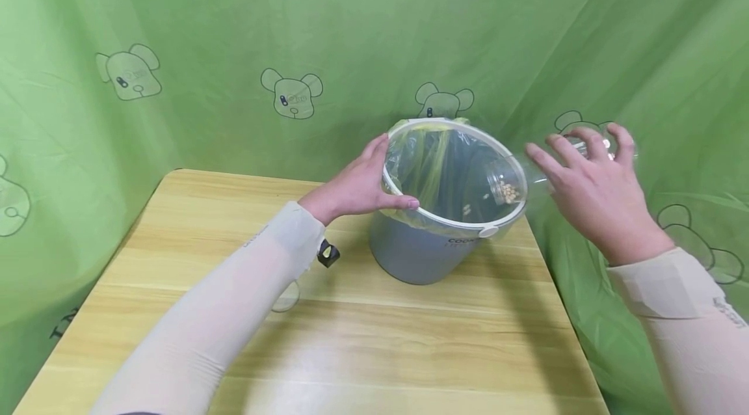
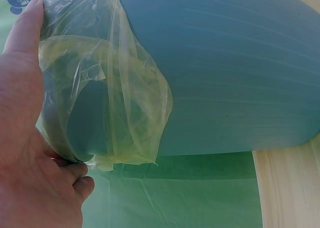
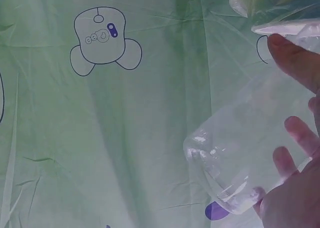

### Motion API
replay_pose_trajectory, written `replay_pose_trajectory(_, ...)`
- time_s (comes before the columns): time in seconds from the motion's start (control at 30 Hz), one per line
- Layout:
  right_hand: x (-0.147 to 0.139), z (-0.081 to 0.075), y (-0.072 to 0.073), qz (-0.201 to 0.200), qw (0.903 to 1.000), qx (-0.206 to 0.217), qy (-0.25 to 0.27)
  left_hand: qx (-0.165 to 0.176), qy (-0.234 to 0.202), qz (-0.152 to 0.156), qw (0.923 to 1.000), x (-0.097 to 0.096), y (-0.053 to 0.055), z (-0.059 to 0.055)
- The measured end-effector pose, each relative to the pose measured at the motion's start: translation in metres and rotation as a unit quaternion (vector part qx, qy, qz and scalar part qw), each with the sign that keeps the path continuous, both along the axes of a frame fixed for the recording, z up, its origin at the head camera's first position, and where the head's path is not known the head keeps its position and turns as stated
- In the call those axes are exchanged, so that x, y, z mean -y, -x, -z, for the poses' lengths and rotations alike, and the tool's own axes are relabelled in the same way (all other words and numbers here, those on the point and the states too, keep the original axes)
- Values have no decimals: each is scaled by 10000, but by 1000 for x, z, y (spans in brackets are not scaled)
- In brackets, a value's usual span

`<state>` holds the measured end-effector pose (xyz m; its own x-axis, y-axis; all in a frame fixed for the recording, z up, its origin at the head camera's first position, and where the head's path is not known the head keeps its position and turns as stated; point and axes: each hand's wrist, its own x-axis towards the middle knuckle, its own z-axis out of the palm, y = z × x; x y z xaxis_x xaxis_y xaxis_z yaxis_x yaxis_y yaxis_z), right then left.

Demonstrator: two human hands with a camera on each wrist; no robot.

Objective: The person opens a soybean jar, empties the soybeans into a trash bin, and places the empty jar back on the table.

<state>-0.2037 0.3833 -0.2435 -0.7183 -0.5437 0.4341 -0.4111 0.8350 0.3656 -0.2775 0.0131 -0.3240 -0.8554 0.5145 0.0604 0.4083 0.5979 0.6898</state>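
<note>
A blue-grey bin (image 1: 409, 255) with a white rim ring stands on the table, lined with a thin yellowish plastic bag (image 1: 430, 171). My left hand (image 1: 365, 184) grips the ring's left side, thumb over the front, and the bag's loose edge (image 2: 135, 108) hangs below it in the left wrist view. Over the bin's right side, my right hand (image 1: 603, 190) holds a clear plastic jar (image 3: 225, 143) lying nearly on its side. The jar's mouth reaches inside the ring. Small beige bean-like pieces (image 1: 508, 192) gather at that mouth, and a few show lower inside the bin.
The wooden table (image 1: 363, 350) has its right edge close beside the bin. A pale round disc (image 1: 287, 298) lies partly under my left sleeve. Green curtain (image 1: 363, 25) with bear drawings hangs close behind and on both sides.
</note>
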Motion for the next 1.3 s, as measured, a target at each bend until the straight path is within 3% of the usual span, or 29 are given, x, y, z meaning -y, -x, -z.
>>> replay_pose_trajectory(0.33, 5, 0, -2, 173, 9995, 189, -195, 1, 11, -1, 10000, 1, 0, 0)
replay_pose_trajectory(0.8, 13, 0, -4, -149, 9980, 75, -613, -3, 26, -25, 10000, 0, 0, 0)
replay_pose_trajectory(1.03, 20, -4, -5, -251, 9986, -151, -429, -18, 41, -23, 10000, 0, 0, 0)
replay_pose_trajectory(1.17, 27, -4, -7, -67, 9983, -3, -587, 16, 43, -32, 10000, 1, -1, -1)
replay_pose_trajectory(1.3, 32, -6, -8, 157, 9995, -51, -272, 35, 53, -24, 10000, 1, -2, -2)
